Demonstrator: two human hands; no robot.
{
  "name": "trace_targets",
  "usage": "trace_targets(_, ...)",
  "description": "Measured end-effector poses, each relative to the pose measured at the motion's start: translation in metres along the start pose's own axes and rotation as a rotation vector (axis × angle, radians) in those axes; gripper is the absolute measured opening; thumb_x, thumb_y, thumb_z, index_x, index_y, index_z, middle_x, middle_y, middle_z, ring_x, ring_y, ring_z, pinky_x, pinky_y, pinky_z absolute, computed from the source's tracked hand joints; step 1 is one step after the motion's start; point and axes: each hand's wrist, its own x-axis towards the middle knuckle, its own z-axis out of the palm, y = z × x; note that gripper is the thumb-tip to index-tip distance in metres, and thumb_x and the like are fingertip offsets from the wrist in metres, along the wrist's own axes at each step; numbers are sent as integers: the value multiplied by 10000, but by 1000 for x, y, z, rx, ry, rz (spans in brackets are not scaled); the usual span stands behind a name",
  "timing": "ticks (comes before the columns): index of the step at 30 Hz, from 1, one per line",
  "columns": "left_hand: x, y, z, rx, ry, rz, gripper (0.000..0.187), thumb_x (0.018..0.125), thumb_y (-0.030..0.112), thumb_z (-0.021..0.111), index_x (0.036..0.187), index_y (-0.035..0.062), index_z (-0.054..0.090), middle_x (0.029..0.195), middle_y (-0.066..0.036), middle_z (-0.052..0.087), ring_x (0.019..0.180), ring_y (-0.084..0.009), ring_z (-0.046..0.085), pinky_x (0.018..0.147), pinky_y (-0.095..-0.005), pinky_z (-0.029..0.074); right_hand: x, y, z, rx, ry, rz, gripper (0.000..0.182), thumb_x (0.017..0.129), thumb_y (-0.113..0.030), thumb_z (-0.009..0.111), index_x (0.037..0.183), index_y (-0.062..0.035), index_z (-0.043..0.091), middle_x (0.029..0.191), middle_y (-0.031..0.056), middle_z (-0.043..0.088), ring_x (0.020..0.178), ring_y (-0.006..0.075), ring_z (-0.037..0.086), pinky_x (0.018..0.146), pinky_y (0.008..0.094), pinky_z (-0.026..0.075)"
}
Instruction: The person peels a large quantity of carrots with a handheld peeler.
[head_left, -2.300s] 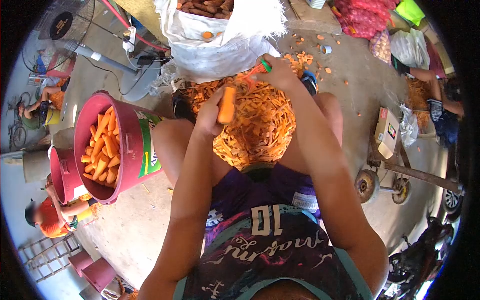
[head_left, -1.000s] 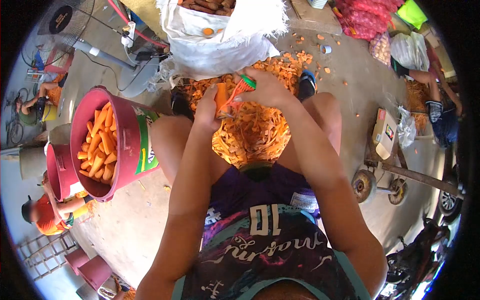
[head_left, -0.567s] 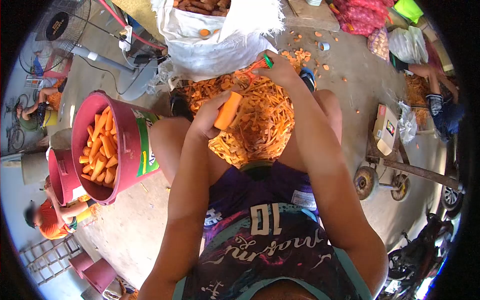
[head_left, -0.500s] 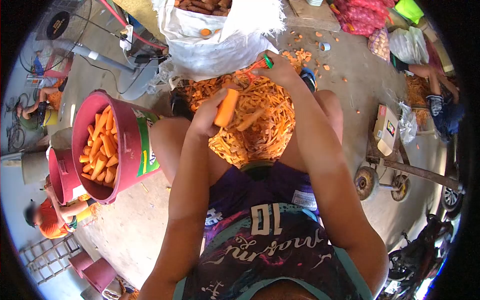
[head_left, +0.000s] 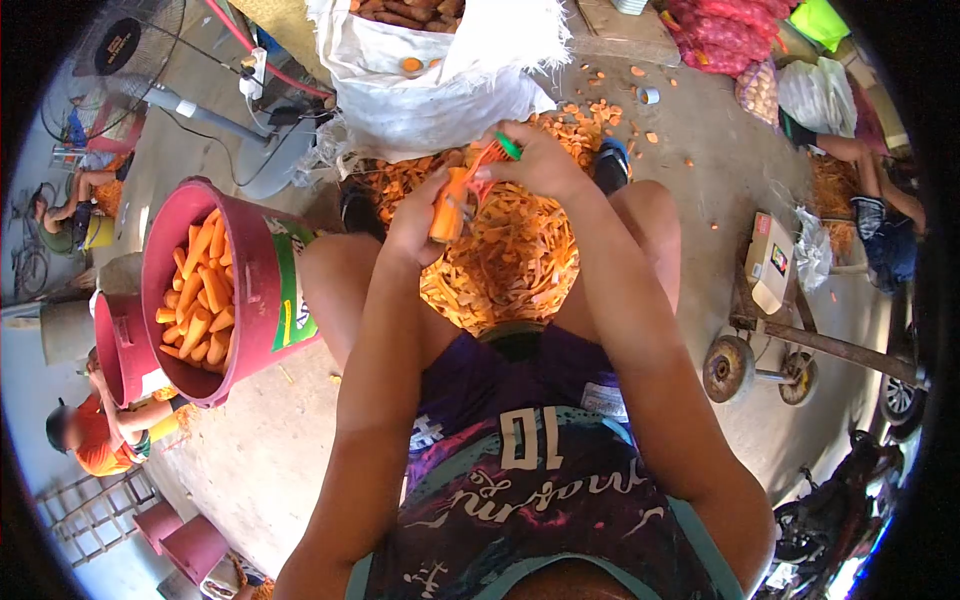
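Note:
My left hand (head_left: 418, 222) is closed round a peeled-looking orange carrot (head_left: 449, 212), held tilted in front of me. In my right hand (head_left: 543, 160) sits a vegetable peeler (head_left: 494, 158) with a red-orange frame and a green end. The peeler's head is up against the carrot, near its upper end; the exact contact is partly hidden by the fingers. Beneath both hands lies a thick heap of carrot peelings (head_left: 510, 270) between my legs.
At left stands a pink tub (head_left: 262, 300) holding carrots (head_left: 205, 290). A white sack (head_left: 430, 105) with unpeeled roots lies ahead. A cart (head_left: 800, 335) carrying a box stands right. Other people (head_left: 105, 430) sit at the left and right edges. Red net bags (head_left: 715, 40) lie top right.
My right hand has come left and down, bringing the peeler onto the carrot. The carrot has turned more upright in my left hand. A loose strip in mid-air is no longer seen.

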Motion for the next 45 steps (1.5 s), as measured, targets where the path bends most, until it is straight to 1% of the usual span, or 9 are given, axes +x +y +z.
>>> trace_targets(2,-4,2,-4,62,0,-1,362,1118,332,483,1359,78,571,1071,-74,691,835,-199,679,703,-371,585,10,21,-14,-60,85,87,587,816,-360,910,1291,-120,662,1135,121,741,1044,250,697,931,385,540)
trace_targets(7,-9,9,7,-7,65,1,382,1112,340,523,1377,68,565,974,-67,660,805,-181,674,685,-327,591,13,21,-24,-99,208,124,599,810,-398,909,1276,-117,658,1141,129,736,1025,261,694,939,390,542)
trace_targets(10,29,-9,-56,-125,-22,5,377,1134,350,468,1401,101,561,1030,-59,690,813,-175,675,677,-341,573,-2,-5,-1,-65,95,113,598,804,-384,912,1273,-116,654,1155,135,743,1040,280,709,950,400,543)
trace_targets(14,12,-6,-9,-202,125,45,368,1134,333,457,1381,86,572,1102,-80,695,855,-182,700,738,-339,607,-12,-23,15,-190,-1,-222,545,812,-278,919,1224,-27,664,1194,103,744,1098,238,699,984,356,530)
trace_targets(20,3,4,-1,-27,-92,64,377,1130,322,460,1393,78,577,1071,-63,682,827,-176,670,717,-337,587,0,-4,0,-13,-6,-95,579,787,-330,928,1241,-68,681,1112,126,747,1017,255,709,931,374,544)
trace_targets(32,-9,8,-21,162,-92,-87,379,1119,372,486,1305,59,592,1005,-65,678,771,-176,668,669,-332,591,22,33,-24,-237,143,210,587,828,-426,885,1281,-112,683,1159,140,742,1081,264,697,966,395,532)
trace_targets(35,-5,6,-13,-9,141,39,358,1122,355,486,1271,55,612,967,-60,679,777,-181,663,650,-334,566,17,12,-21,-172,78,154,625,825,-461,877,1307,-122,669,1188,139,737,1120,308,694,999,417,521)
trace_targets(39,10,-1,-25,-166,89,37,380,1145,314,413,1365,46,569,1127,-124,708,956,-233,714,830,-396,611,-3,-6,21,-86,0,-138,549,831,-309,903,1283,-90,681,1215,114,722,1149,253,676,1030,368,516)
trace_targets(45,6,-1,1,-167,31,58,364,1138,305,441,1361,57,588,1138,-99,713,942,-211,711,818,-374,604,-6,-17,14,-9,-62,-91,527,848,-248,890,1265,-30,653,1142,100,739,1098,224,683,988,363,528)
